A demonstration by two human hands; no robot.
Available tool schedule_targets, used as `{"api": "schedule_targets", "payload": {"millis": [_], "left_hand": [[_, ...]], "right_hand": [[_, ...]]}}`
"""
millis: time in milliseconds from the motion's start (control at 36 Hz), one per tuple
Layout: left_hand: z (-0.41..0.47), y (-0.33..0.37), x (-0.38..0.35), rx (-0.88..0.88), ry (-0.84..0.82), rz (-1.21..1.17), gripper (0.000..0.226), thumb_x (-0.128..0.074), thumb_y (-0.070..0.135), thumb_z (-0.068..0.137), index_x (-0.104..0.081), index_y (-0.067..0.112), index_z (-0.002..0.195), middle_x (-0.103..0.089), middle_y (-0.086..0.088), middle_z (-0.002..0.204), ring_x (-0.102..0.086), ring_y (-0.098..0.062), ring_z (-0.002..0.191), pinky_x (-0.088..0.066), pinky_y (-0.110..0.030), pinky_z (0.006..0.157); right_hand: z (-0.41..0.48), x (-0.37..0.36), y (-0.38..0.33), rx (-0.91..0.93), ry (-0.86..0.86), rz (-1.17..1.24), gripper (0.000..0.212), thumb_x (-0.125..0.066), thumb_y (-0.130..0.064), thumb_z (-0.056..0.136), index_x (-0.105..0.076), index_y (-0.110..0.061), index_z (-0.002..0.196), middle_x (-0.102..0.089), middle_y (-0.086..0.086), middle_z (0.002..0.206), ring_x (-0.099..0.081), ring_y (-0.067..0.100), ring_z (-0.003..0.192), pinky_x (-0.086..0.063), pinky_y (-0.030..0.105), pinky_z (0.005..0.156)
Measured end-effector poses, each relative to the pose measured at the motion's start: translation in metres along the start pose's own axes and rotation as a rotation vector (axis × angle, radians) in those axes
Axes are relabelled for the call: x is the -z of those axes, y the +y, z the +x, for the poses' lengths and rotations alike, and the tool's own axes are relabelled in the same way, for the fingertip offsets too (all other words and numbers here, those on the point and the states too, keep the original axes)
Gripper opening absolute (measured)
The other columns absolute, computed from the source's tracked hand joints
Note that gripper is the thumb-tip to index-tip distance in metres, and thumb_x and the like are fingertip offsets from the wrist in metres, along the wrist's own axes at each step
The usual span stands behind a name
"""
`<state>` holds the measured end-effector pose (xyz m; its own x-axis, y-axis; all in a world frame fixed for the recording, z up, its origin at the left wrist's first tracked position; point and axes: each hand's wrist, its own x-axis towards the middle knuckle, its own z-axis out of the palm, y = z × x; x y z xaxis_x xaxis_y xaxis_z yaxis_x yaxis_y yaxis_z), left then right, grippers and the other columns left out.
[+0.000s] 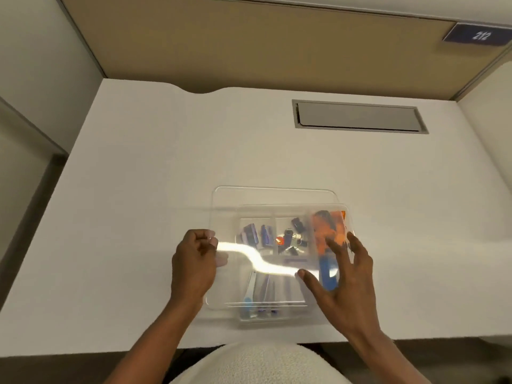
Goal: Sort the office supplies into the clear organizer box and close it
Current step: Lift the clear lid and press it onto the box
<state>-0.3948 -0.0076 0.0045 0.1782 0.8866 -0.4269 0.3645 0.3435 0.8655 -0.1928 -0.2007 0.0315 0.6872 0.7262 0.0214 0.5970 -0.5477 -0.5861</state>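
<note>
The clear organizer box (279,317) stands on the white desk near its front edge. Its compartments hold binder clips (296,239), small blue items (256,234), pens (260,289), an orange pack (328,225) and a blue tool (328,273). A clear lid (249,198) is held over the box, shifted a little to the left and back. My left hand (194,264) grips the lid's left edge. My right hand (343,275) lies with spread fingers on the lid's right part.
The white desk (138,189) has a grey cable hatch (358,116) at the back right. A tan partition (249,45) stands behind, with a plate reading 212 (480,36). The desk's front edge lies just below the box.
</note>
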Motion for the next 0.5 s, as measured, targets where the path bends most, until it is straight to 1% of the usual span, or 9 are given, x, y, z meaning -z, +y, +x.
{"api": "schedule_targets", "payload": {"millis": [56,111,139,194,250,333,389,472,500], "left_hand": [[-0.010,-0.001,-0.016,-0.075,0.013,0.167,0.007,-0.066,0.017,0.104,-0.066,0.022,0.109,-0.075,0.004,0.100,-0.078,-0.016,0.078,-0.059,-0.026,0.072],[-0.017,-0.003,-0.028,-0.144,0.031,0.326,0.009,-0.069,0.019,0.102,-0.066,0.019,0.110,-0.072,0.005,0.100,-0.071,-0.017,0.088,-0.053,-0.020,0.071],[-0.020,-0.004,-0.033,-0.165,0.034,0.389,0.011,-0.069,0.019,0.101,-0.065,0.018,0.112,-0.071,0.004,0.101,-0.069,-0.017,0.089,-0.050,-0.019,0.070],[-0.025,-0.006,-0.042,-0.192,0.047,0.489,0.014,-0.070,0.019,0.101,-0.065,0.015,0.114,-0.070,0.001,0.105,-0.068,-0.020,0.089,-0.054,-0.027,0.073],[-0.028,-0.010,-0.049,-0.208,0.072,0.558,0.018,-0.070,0.017,0.101,-0.065,0.012,0.118,-0.065,-0.004,0.116,-0.070,-0.026,0.093,-0.061,-0.038,0.080],[-0.030,-0.015,-0.056,-0.209,0.106,0.611,0.025,-0.070,0.015,0.100,-0.065,0.009,0.123,-0.061,-0.008,0.125,-0.072,-0.030,0.095,-0.057,-0.035,0.077],[-0.028,-0.016,-0.058,-0.191,0.131,0.639,0.024,-0.070,0.017,0.100,-0.066,0.009,0.123,-0.062,-0.009,0.127,-0.072,-0.031,0.096,-0.056,-0.035,0.076],[-0.025,-0.017,-0.059,-0.133,0.154,0.678,0.025,-0.069,0.021,0.101,-0.067,0.010,0.123,-0.064,-0.010,0.128,-0.070,-0.035,0.103,-0.060,-0.046,0.087],[-0.025,-0.017,-0.060,-0.117,0.161,0.666,0.025,-0.069,0.021,0.101,-0.067,0.010,0.124,-0.064,-0.010,0.128,-0.070,-0.034,0.105,-0.060,-0.046,0.087]], "right_hand": [[-0.009,0.004,0.017,-0.064,0.009,0.002,0.089,-0.074,-0.068,0.072,-0.046,-0.033,0.149,-0.027,0.002,0.164,-0.034,0.026,0.147,-0.050,0.054,0.106],[-0.016,0.005,0.032,-0.094,0.004,-0.003,0.089,-0.073,-0.068,0.071,-0.048,-0.031,0.148,-0.028,0.003,0.164,-0.035,0.026,0.146,-0.046,0.051,0.109],[-0.018,0.005,0.038,-0.110,0.001,-0.007,0.089,-0.074,-0.067,0.071,-0.047,-0.031,0.148,-0.029,0.002,0.164,-0.035,0.025,0.145,-0.044,0.052,0.111],[-0.021,0.005,0.045,-0.152,-0.002,-0.001,0.090,-0.073,-0.068,0.071,-0.047,-0.031,0.148,-0.030,0.002,0.164,-0.036,0.025,0.145,-0.043,0.056,0.114],[-0.024,0.003,0.047,-0.161,0.004,-0.005,0.091,-0.067,-0.075,0.071,-0.048,-0.030,0.148,-0.032,0.005,0.163,-0.039,0.029,0.143,-0.045,0.059,0.111],[-0.025,-0.001,0.049,-0.125,-0.002,-0.054,0.090,-0.058,-0.079,0.073,-0.050,-0.028,0.147,-0.032,0.008,0.162,-0.041,0.033,0.141,-0.048,0.058,0.106],[-0.024,-0.004,0.050,-0.110,-0.025,-0.097,0.088,-0.062,-0.076,0.075,-0.051,-0.027,0.147,-0.030,0.009,0.164,-0.040,0.033,0.143,-0.048,0.059,0.106],[-0.020,-0.010,0.051,-0.096,-0.044,-0.148,0.087,-0.071,-0.069,0.075,-0.052,-0.023,0.147,-0.033,0.014,0.164,-0.041,0.036,0.143,-0.046,0.062,0.106],[-0.019,-0.010,0.052,-0.088,-0.050,-0.165,0.086,-0.072,-0.068,0.075,-0.053,-0.023,0.146,-0.034,0.015,0.163,-0.043,0.037,0.142,-0.046,0.061,0.105]]}}
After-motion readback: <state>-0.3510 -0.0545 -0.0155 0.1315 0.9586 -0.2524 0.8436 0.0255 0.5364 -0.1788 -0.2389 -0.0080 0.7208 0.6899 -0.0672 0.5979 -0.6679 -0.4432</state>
